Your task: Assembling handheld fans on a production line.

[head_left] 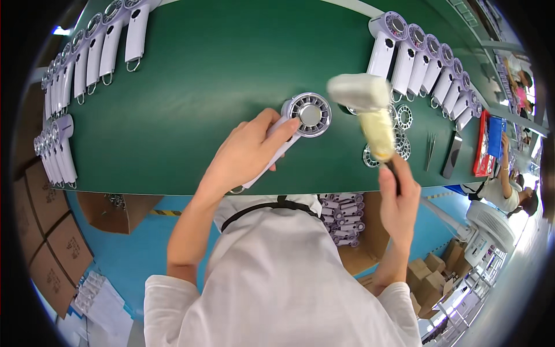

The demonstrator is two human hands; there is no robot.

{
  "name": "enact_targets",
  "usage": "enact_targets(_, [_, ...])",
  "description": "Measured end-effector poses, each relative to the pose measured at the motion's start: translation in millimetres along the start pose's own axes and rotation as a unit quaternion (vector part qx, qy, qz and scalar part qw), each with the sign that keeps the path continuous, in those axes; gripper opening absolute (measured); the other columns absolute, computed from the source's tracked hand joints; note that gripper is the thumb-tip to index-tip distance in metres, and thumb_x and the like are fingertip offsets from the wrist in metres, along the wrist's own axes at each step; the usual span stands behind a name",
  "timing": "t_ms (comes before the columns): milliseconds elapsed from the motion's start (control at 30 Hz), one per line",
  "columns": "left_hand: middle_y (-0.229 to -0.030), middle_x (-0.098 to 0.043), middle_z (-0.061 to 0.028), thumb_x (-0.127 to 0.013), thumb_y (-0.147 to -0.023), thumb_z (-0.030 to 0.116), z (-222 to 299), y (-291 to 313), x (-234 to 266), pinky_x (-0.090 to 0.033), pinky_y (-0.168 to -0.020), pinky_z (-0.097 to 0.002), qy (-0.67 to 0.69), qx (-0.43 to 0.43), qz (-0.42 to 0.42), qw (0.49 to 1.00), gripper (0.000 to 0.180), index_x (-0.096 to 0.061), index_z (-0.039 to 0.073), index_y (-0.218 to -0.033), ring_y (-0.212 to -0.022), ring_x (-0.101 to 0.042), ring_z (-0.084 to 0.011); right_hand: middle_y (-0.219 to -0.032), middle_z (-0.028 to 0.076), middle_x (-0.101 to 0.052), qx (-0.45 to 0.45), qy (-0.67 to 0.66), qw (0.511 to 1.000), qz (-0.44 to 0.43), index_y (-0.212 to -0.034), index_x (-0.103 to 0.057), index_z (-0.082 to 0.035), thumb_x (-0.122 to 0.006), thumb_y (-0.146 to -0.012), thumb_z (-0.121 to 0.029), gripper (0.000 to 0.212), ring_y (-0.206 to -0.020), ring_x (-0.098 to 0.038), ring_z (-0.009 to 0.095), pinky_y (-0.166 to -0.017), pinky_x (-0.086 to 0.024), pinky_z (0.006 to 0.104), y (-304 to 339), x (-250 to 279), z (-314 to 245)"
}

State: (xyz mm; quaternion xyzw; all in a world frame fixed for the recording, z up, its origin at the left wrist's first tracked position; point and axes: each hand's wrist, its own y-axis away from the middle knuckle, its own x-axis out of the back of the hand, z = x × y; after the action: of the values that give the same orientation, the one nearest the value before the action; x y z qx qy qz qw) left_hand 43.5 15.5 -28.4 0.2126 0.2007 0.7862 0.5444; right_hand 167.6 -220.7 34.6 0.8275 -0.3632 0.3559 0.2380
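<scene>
A lavender handheld fan (310,115) lies on the green table (191,115), its round silver-grilled head turned up. My left hand (245,147) is wrapped round its handle, with the thumb by the rim of the head. To the right, my right hand (400,194) grips the dark handle of a mallet (359,92). The mallet's pale head is raised above the table, slightly smeared by motion, and its neck is wrapped in something yellowish. Several silver ring grilles (404,117) lie beneath and beside the mallet, partly hidden by it.
Rows of handheld fans stand at the far left (111,52) and far right (403,69). Tweezers (430,151), a dark flat bar (452,155), a red tray (478,165) and a blue bin (496,137) lie rightward. A carton (374,228) of fans sits below the edge. A co-worker (502,194) is at right.
</scene>
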Motion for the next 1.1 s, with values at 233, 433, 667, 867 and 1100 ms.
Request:
enact_targets(233, [-0.074, -0.067, -0.0156, -0.053, -0.097, 0.052, 2.3, 2.3, 2.3, -0.052, -0.056, -0.0352, -0.008, 0.013, -0.005, 1.000, 0.055, -0.059, -0.003, -0.096, -0.057, -0.065, -0.0216, -0.090, 0.020, -0.070, 0.091, 0.022, 0.996, 0.014, -0.125, -0.060, 0.002, -0.061, -0.098, -0.009, 0.029, -0.069, -0.068, 0.026, -0.067, -0.053, 0.0297, -7.8, -12.0, -0.2])
enact_targets(433, [-0.075, -0.067, -0.0164, -0.054, -0.097, 0.051, 1.2, 2.3, 2.6, -0.051, -0.056, -0.0362, -0.022, 0.015, -0.010, 1.000, 0.055, -0.059, -0.003, -0.095, -0.056, -0.065, -0.0223, -0.095, 0.018, -0.071, 0.047, 0.053, 0.997, -0.029, -0.125, -0.060, 0.001, -0.061, -0.097, -0.008, 0.029, -0.072, -0.068, 0.026, -0.067, -0.053, 0.0304, -10.5, -20.1, 1.1])
enact_targets(667, [-0.074, -0.066, -0.0138, -0.055, -0.097, 0.049, -1.7, 1.3, -1.6, -0.050, -0.055, -0.0341, 0.006, 0.009, 0.004, 1.000, 0.052, -0.060, -0.002, -0.095, -0.056, -0.064, -0.0206, -0.094, 0.018, -0.071, 0.060, 0.017, 0.997, 0.046, -0.125, -0.060, 0.004, -0.061, -0.097, -0.006, 0.030, -0.073, -0.069, 0.022, -0.067, -0.053, 0.0300, 6.1, -15.8, 14.6])
enact_targets(867, [-0.071, -0.065, -0.0123, -0.055, -0.098, 0.048, -0.6, 2.8, -2.7, -0.049, -0.055, -0.0327, 0.010, 0.014, 0.005, 1.000, 0.050, -0.061, -0.002, -0.097, -0.055, -0.063, -0.0191, -0.093, 0.019, -0.071, 0.082, 0.042, 0.995, 0.043, -0.124, -0.060, 0.005, -0.061, -0.097, -0.006, 0.030, -0.071, -0.068, 0.024, -0.066, -0.053, 0.0312, 14.7, -22.7, 18.2])
enact_targets(1100, [-0.070, -0.065, -0.0114, -0.055, -0.098, 0.048, -1.4, -0.2, -3.3, -0.049, -0.055, -0.0323, 0.007, 0.010, 0.004, 1.000, 0.051, -0.062, -0.003, -0.098, -0.055, -0.063, -0.0182, -0.089, 0.017, -0.070, 0.122, 0.047, 0.990, 0.062, -0.124, -0.060, 0.003, -0.061, -0.096, -0.004, 0.030, -0.060, -0.064, 0.018, -0.055, -0.050, 0.0299, 20.9, -35.1, 32.3])
